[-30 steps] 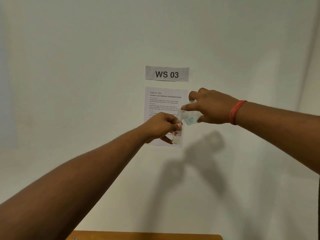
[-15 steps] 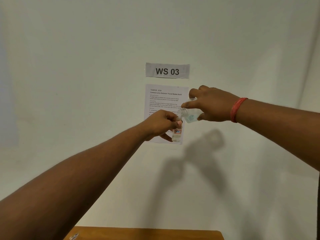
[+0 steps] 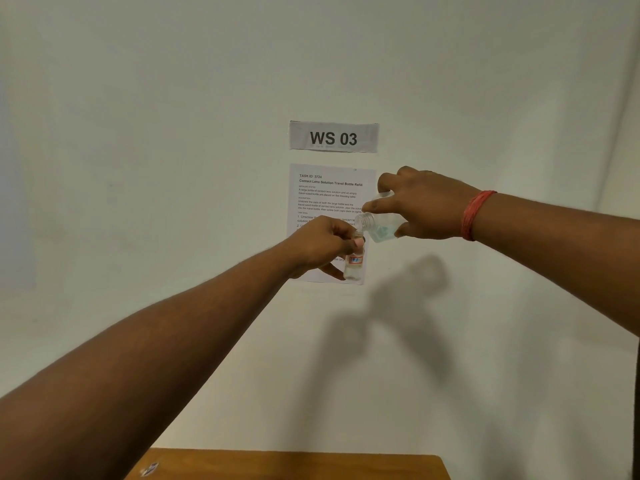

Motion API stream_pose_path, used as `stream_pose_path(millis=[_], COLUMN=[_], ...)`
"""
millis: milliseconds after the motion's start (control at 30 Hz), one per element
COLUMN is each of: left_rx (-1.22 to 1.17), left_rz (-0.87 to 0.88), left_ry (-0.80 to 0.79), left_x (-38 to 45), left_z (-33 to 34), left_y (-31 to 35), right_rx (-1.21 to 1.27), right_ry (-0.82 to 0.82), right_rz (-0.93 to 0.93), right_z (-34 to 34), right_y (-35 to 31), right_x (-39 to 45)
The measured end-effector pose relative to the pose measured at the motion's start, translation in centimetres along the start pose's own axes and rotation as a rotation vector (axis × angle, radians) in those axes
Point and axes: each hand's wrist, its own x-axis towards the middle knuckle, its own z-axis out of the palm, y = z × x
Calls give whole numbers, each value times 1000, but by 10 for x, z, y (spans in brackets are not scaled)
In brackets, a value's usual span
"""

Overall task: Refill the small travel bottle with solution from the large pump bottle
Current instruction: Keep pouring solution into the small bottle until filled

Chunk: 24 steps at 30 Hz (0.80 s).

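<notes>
Bottles: two; large bottle (image 3: 380, 227) tipped, apparently touching small bottle (image 3: 354, 266).

The place was a numbered workstation in a test or data-collection room. A plain pale wall (image 3: 138, 168) carried a printed label reading "WS 03" (image 3: 334, 137) and, just below it, a task instruction sheet (image 3: 329, 199). A wooden bench (image 3: 294, 465) edge stood beneath.

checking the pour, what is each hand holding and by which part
Left hand grips the small travel bottle near its neck; right hand holds the tilted larger bottle by its body.
</notes>
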Motion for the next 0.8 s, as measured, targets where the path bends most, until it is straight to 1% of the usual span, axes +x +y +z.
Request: stream_pose_path(millis=[800], left_rx=[5], left_rz=[-3], left_ry=[5], left_x=[-1], left_z=[0], left_y=[-2], right_rx=[1], right_ry=[-1], right_rz=[-12], right_z=[0], right_y=[-2], right_x=[1])
